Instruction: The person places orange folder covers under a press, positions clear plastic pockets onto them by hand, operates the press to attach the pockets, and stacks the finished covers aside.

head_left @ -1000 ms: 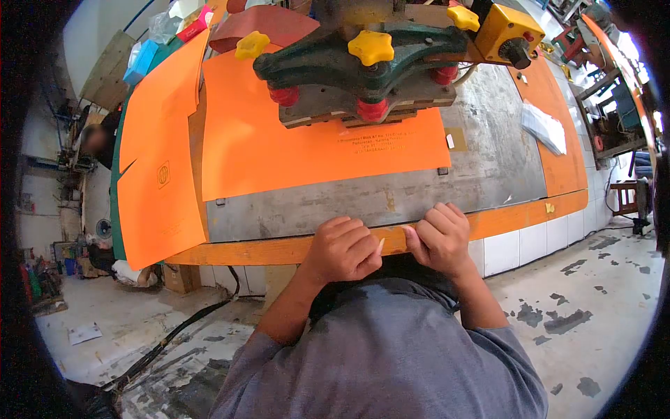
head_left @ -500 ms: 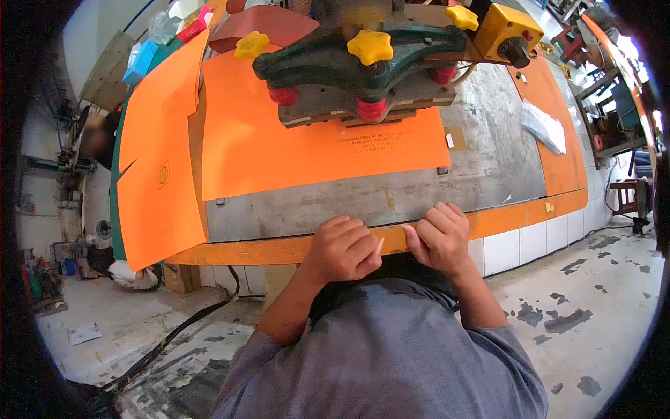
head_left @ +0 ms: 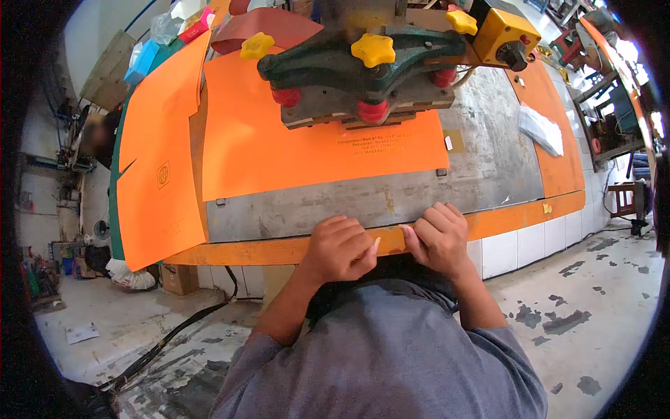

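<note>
My left hand [head_left: 340, 248] is closed with curled fingers over the wooden table edge [head_left: 272, 252], its thumb toward the middle. My right hand [head_left: 440, 241] is curled on the same edge just to the right, a short gap between the two. Beyond them lies a grey metal plate [head_left: 314, 209]. On it rests a large orange sheet [head_left: 279, 153] with small dark printed lines at its right. The sheet's far part lies under the press head [head_left: 370, 70], which has yellow star knobs [head_left: 373, 50] and red collars. The undersides of my fingers are hidden.
A second orange sheet [head_left: 159, 167] with a small emblem lies at the left, overhanging the front edge. A yellow control box [head_left: 508, 38] with a black knob is at the upper right. White plastic [head_left: 541, 130] lies at the right. A person is at the far left.
The view has shifted very slightly. Both hands stay on the table edge, and the sheets and press head look unchanged.
</note>
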A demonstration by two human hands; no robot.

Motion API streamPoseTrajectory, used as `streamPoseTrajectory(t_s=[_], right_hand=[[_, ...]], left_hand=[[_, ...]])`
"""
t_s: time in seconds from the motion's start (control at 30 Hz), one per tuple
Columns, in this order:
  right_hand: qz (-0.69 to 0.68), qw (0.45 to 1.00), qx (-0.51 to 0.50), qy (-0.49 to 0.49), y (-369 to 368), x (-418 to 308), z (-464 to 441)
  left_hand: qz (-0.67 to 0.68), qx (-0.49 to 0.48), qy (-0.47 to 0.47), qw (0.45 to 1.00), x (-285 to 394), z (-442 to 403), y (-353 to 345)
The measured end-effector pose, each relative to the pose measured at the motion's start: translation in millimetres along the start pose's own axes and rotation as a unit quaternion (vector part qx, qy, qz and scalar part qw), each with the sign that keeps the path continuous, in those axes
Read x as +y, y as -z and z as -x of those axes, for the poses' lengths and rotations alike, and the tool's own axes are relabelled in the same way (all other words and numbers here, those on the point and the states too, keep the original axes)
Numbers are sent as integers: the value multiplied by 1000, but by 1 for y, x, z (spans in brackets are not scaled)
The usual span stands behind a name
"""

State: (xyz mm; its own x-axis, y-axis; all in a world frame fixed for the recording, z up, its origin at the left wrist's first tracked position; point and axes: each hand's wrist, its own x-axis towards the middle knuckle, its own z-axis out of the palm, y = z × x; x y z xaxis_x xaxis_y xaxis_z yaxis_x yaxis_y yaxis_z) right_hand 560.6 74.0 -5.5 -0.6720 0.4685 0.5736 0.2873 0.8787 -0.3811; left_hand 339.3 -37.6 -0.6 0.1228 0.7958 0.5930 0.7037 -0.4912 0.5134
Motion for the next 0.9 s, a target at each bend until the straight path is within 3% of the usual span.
streamPoseTrajectory(t_s=[0.2, 0.3, 0.37, 0.57, 0.77, 0.9], right_hand=[[-16, 999, -20, -27, 1, -2, -2], [-28, 998, -39, -41, 5, -4, -9], [-28, 997, -51, -49, 9, -4, -16], [47, 996, -73, -13, 15, 18, -42], [86, 991, -88, 43, 8, 41, -61], [87, 987, -105, 89, 5, 51, -68]], left_hand=[[20, 21, 159, 987, -8, -12, 38], [-78, -16, 97, 992, -30, -27, 52], [-198, -113, 27, 973, -41, -30, 59], [-243, -223, -48, 943, -65, -36, 67], [-246, -234, -95, 936, -97, -35, 59], [-208, -237, -63, 947, -86, -49, 65]])
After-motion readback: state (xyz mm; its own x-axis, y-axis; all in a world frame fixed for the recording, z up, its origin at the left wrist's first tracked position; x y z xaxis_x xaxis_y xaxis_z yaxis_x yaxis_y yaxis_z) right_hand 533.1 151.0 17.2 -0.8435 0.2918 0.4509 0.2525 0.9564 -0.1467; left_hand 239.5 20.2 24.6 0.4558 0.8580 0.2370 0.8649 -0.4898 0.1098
